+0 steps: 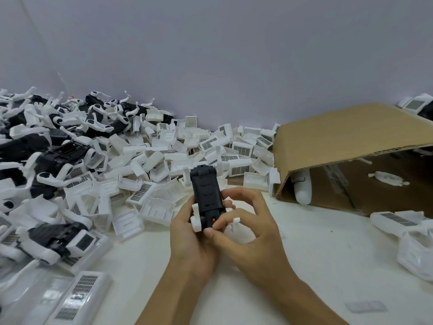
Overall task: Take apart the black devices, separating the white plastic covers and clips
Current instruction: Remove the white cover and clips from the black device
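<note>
- Nearest to me, both forearms reach out over the white tabletop (304, 242), and the two hands meet around one black device (205, 193) held upright above it.
- The left hand (189, 235) cradles the device's lower end from the left, its fingers wrapped behind the body.
- The right hand (248, 228) closes in from the right, thumb and forefinger pinching the device's bottom end near a small orange spot; the other fingers (236, 195) arch over its side.
- White clips (196, 219) stick out at either side of the device's lower end, still attached.
- Left of the device lie black devices still in their white shells (56, 238).
- Beyond the device, a heap of loose white covers (164, 158) runs back to the wall.
- Right of the device, a cardboard box (346, 134) lies tipped on its side, with white parts inside.
</note>
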{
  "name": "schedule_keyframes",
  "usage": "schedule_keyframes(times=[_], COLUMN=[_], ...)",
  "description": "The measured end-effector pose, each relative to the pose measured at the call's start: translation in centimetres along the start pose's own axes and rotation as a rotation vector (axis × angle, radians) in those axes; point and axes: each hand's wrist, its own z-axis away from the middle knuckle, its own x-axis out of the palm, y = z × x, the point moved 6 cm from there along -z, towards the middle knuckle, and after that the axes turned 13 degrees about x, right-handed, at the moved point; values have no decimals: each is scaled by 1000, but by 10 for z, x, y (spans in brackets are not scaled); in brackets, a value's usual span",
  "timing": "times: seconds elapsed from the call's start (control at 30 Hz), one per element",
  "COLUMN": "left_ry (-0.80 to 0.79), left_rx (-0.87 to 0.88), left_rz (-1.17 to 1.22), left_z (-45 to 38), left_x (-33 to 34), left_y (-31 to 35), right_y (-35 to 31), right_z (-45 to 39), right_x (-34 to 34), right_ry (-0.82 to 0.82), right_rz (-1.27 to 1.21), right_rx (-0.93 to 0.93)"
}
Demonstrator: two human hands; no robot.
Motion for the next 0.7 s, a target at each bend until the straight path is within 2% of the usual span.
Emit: schedule_keyframes(times=[0.13, 0.47, 0.7], left_ry=[12, 43, 100], left_rx=[38, 11, 27], left_rz=[-25, -4, 44], left_z=[-1, 1, -1], left_x=[0, -2, -6], left_y=[1, 1, 0], right_y=[1, 0, 5], right_z=[1, 1, 2], right_x=[-1, 0, 0], right_ry=[58, 23, 17], right_rz=[29, -17, 43], right_rx=[36, 17, 105])
